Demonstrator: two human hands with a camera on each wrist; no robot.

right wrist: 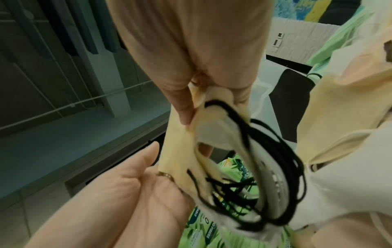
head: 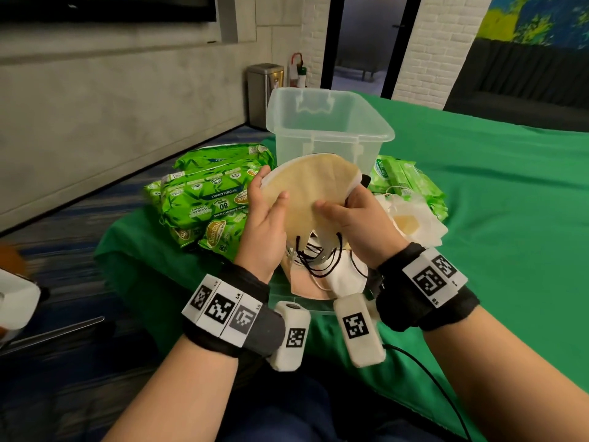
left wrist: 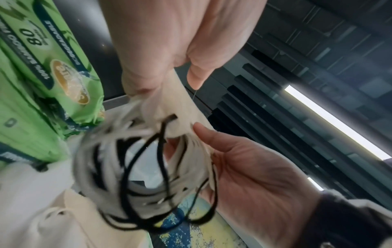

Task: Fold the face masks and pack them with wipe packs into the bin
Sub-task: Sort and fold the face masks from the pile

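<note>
I hold a folded stack of face masks (head: 306, 189) upright in front of the clear plastic bin (head: 328, 122), a beige mask facing me. My left hand (head: 271, 189) grips its left edge, thumb in front and fingers behind. My right hand (head: 344, 208) pinches its right side the same way. Black and white ear loops (head: 314, 255) dangle below. The left wrist view shows my left hand (left wrist: 169, 50) pinching the stack (left wrist: 165, 109) beside the loops (left wrist: 148, 167). In the right wrist view my right hand (right wrist: 201, 50) pinches the stack (right wrist: 176, 151).
Green wipe packs (head: 207, 199) are piled left of the bin and more wipe packs (head: 408, 180) lie to its right. Loose masks (head: 411, 224) sit at right; pink and white masks (head: 322, 282) lie under my hands. A green cloth (head: 494, 218) covers the table.
</note>
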